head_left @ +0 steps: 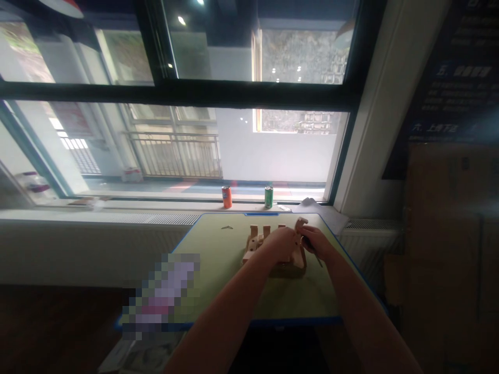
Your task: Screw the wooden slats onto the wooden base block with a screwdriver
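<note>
A light wooden assembly (pixel 253 243) with upright pegs and dark round spots stands on the right half of the table. My left hand (pixel 281 242) reaches across it, fingers closed at a hooked wooden piece (pixel 301 223) on its right end. Close beside it, my right hand (pixel 316 240) is closed around a slim dark tool (pixel 307 244), whose thin end points down toward me. The tool's exact kind is too small to make out. My left hand and forearm hide the middle of the assembly, and the fingertips of both hands overlap.
The pale green table (pixel 218 280) has a blue edge. A small thin V-shaped item (pixel 227 227) lies at its far left. An orange can (pixel 226 197) and a green can (pixel 268 197) stand on the windowsill. Cardboard (pixel 448 234) stands at the right.
</note>
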Motion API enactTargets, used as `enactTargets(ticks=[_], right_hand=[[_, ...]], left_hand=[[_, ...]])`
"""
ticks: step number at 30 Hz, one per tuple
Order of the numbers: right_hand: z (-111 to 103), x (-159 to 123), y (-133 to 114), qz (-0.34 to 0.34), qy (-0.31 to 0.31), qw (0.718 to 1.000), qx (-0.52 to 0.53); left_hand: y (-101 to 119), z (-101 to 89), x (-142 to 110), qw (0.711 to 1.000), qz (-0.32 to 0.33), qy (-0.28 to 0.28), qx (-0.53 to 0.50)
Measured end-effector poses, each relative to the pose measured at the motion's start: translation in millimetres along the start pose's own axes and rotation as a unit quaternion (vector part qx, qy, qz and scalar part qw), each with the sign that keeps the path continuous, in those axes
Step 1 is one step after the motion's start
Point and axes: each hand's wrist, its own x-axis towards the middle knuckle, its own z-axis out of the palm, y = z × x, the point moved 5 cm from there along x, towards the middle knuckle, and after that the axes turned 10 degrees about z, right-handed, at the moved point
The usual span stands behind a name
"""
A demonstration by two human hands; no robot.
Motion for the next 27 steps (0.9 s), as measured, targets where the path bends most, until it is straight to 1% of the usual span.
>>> enactTargets(ticks=[1, 3, 6, 11, 17, 23, 27], right_hand=[[0, 0, 1, 0.0, -0.001, 1.0, -0.013], [-2, 2, 4, -0.003, 0.003, 0.999, -0.035], [-5, 7, 10, -0.002, 0.019, 0.998, -0.062], [-11, 15, 20, 0.013, 0.047, 0.994, -0.102], [-13, 16, 22, 0.018, 0.05, 0.988, -0.145], [-12, 12, 18, 0.021, 0.034, 0.985, -0.171], [-12, 13, 18, 0.016, 0.032, 0.983, -0.182]], left_hand=[[-2, 0.8, -2, 0.999, 0.01, -0.027, 0.02], [-6, 4.5, -5, 0.997, 0.024, -0.07, 0.027], [-16, 10.2, -4, 0.993, 0.012, -0.104, 0.045], [-29, 12.4, -1, 0.991, -0.025, -0.114, 0.069], [-27, 17.2, -3, 0.992, -0.014, -0.122, -0.001], [-31, 18.9, -3, 0.991, -0.031, -0.128, -0.01], [-31, 16.3, -6, 0.992, -0.04, -0.117, -0.011]])
